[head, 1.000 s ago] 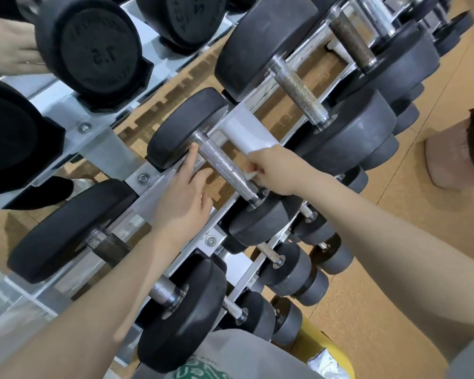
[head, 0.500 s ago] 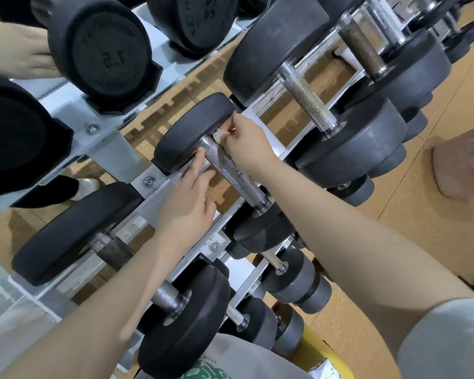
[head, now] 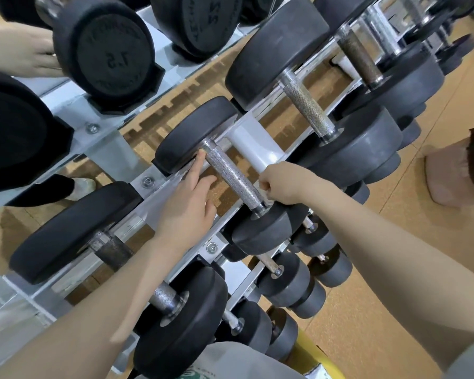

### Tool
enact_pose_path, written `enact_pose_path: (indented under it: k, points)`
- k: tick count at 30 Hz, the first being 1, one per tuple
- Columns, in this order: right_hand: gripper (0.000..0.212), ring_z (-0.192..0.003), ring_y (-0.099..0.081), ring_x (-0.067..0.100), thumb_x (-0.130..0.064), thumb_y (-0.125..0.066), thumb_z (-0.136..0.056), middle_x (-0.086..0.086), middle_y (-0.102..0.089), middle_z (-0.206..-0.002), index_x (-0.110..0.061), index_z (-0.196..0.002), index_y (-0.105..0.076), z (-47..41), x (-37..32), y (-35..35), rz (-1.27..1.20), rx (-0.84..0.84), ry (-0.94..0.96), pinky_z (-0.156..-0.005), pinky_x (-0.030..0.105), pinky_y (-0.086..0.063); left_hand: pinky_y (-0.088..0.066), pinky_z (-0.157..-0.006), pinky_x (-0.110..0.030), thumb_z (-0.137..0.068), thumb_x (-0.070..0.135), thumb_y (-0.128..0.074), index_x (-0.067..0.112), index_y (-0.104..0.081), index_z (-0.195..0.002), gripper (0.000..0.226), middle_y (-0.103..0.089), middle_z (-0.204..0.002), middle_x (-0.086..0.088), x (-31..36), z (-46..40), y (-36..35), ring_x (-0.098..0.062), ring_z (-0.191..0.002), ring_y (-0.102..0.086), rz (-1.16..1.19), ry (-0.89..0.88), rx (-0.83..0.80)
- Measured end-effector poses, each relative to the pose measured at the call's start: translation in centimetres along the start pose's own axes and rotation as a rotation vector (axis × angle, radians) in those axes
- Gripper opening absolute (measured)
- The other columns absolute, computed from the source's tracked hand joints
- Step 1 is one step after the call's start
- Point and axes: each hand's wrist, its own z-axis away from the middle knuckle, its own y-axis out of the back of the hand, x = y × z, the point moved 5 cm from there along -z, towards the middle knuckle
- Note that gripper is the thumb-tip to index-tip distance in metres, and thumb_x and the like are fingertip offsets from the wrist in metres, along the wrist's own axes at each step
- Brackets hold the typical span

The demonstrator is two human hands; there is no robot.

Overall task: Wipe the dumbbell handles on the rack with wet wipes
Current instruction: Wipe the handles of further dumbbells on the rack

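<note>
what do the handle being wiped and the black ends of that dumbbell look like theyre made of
Handle: looks like bare metal, probably chromed steel, shown by its silvery sheen and fine cross-hatched grip texture.
Black ends: likely rubber or a rubber-like coating, matte dark with soft rounded edges and no glare, though the look alone can't rule out plastic.

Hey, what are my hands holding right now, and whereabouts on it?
Right hand grips a white wipe against the near end of the knurled handle. Left hand holds nothing; its forefinger touches the far end.
</note>
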Motion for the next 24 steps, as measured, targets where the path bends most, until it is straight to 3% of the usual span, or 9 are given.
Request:
enact_pose_path:
  k: [3, 6, 8, 10, 12, 16, 20, 24]
  points:
    - [0.027, -0.079, -0.054, 0.028, -0.012, -0.049, -0.091, 0.005, -0.053, -0.080, -0.018, -0.066, -0.043, 0.6, -0.2, 0.9, -0.177, 0.210, -0.017, -0.066, 0.030, -0.041, -0.036, -0.067, -0.022, -0.094, 0.011, -0.044, 0.012, -0.047, -0.133, 0.039, 0.005, -0.157, 0.011, 0.0, -0.1, 0.3, -0.014, -0.110, -0.052, 0.015, -0.019, 0.027]
    - [0.009, -0.085, -0.055, 0.030, -0.011, -0.052, -0.091, 0.007, -0.056, -0.084, -0.007, -0.083, -0.056, 1.2, -2.4, 2.7, -0.345, 0.537, 0.182, -0.067, 0.033, -0.036, -0.043, -0.088, -0.029, -0.094, 0.006, -0.041, 0.009, -0.051, -0.128, 0.036, -0.008, -0.157, 0.008, -0.2, -0.2, 0.8, -0.016, -0.129, -0.040, 0.082, -0.040, 0.059]
    - [0.008, -0.086, -0.055, 0.032, -0.003, -0.055, -0.087, 0.014, -0.058, -0.090, 0.001, -0.091, -0.060, 1.0, -4.7, 3.4, -0.265, 0.639, 0.328, -0.069, 0.037, -0.041, -0.035, -0.094, -0.023, -0.093, 0.004, -0.039, 0.009, -0.050, -0.128, 0.037, -0.017, -0.155, 0.007, -0.5, 0.0, 1.1, -0.014, -0.132, -0.036, 0.124, -0.024, 0.083]
    - [0.009, -0.075, -0.057, 0.033, 0.003, -0.064, -0.076, 0.016, -0.060, -0.082, 0.000, -0.085, -0.065, 0.4, -6.7, 4.1, -0.127, 0.740, 0.431, -0.061, 0.033, -0.043, -0.027, -0.088, -0.012, -0.093, 0.004, -0.037, 0.010, -0.049, -0.130, 0.039, -0.024, -0.152, 0.007, -0.8, 0.3, 1.2, -0.012, -0.128, -0.038, 0.144, 0.005, 0.097]
    - [0.020, -0.067, -0.058, 0.031, 0.004, -0.077, -0.063, 0.012, -0.061, -0.072, -0.005, -0.080, -0.071, -0.3, -7.7, 4.2, -0.017, 0.830, 0.497, -0.056, 0.030, -0.045, -0.025, -0.087, -0.010, -0.094, 0.003, -0.035, 0.010, -0.048, -0.130, 0.040, -0.028, -0.149, 0.006, -1.3, 0.9, 1.2, -0.010, -0.126, -0.040, 0.163, 0.022, 0.114]
    - [0.038, -0.076, -0.059, 0.031, 0.004, -0.083, -0.055, 0.009, -0.062, -0.083, -0.011, -0.088, -0.074, -0.8, -7.0, 2.7, 0.089, 0.717, 0.530, -0.052, 0.022, -0.044, -0.023, -0.089, -0.006, -0.093, 0.001, -0.036, 0.007, -0.047, -0.130, 0.040, -0.033, -0.145, 0.006, -2.1, 1.8, 1.0, 0.001, -0.120, -0.036, 0.183, 0.046, 0.126]
    - [0.028, -0.074, -0.058, 0.035, 0.012, -0.074, -0.054, 0.011, -0.064, -0.083, -0.007, -0.075, -0.072, 0.5, -5.9, 0.1, 0.223, 0.428, 0.632, -0.057, 0.037, -0.053, -0.017, -0.090, -0.003, -0.092, 0.002, -0.039, 0.007, -0.049, -0.130, 0.040, -0.035, -0.143, 0.003, -1.7, 2.1, 0.7, 0.006, -0.117, -0.031, 0.199, 0.028, 0.117]
    - [0.018, -0.099, -0.055, 0.033, -0.002, -0.058, -0.081, 0.010, -0.057, -0.108, -0.008, -0.097, -0.064, 1.2, -5.7, 0.0, 0.404, 0.230, 0.480, -0.071, 0.033, -0.047, -0.020, -0.083, -0.006, -0.092, 0.003, -0.041, 0.009, -0.048, -0.130, 0.040, -0.035, -0.143, 0.004, -1.0, 2.3, 0.8, 0.009, -0.105, -0.032, 0.206, 0.035, 0.126]
